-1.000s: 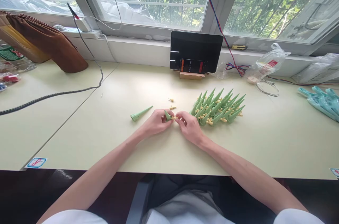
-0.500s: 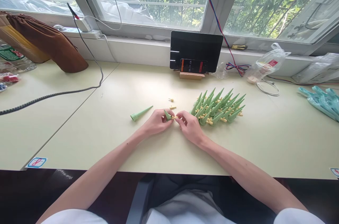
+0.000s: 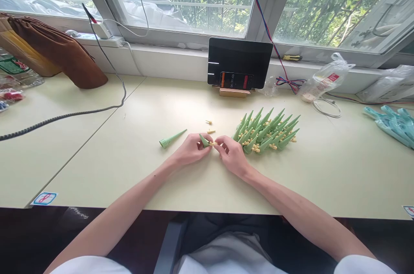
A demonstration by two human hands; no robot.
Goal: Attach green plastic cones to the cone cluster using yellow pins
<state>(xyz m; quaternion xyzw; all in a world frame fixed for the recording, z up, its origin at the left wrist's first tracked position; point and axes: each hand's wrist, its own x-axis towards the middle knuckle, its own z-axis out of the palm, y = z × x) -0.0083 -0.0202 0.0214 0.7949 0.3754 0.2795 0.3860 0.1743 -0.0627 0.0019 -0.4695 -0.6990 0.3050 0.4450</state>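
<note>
My left hand (image 3: 190,149) is closed around a green cone-shaped spike (image 3: 203,140), its tip poking up between the fingers. Touching it from the right, my right hand (image 3: 231,153) pinches a small yellow plug (image 3: 211,143) at the spike's wide end. Both hands rest on the pale table (image 3: 136,166) near its middle. A pile of green spikes with yellow plugs fitted (image 3: 267,132) lies just right of my right hand. One loose green spike (image 3: 171,138) lies left of my left hand. Two loose yellow plugs (image 3: 210,127) lie just beyond the hands.
A dark tablet (image 3: 239,62) with a phone (image 3: 236,80) leaning on it stands at the back. A black cable (image 3: 71,114) crosses the left table. A brown bag (image 3: 54,49) is far left, plastic bags (image 3: 323,80) and teal parts (image 3: 393,123) are at the right.
Almost nothing: both hands stay together on the spike and plug, with only a slight shift of the fingers.
</note>
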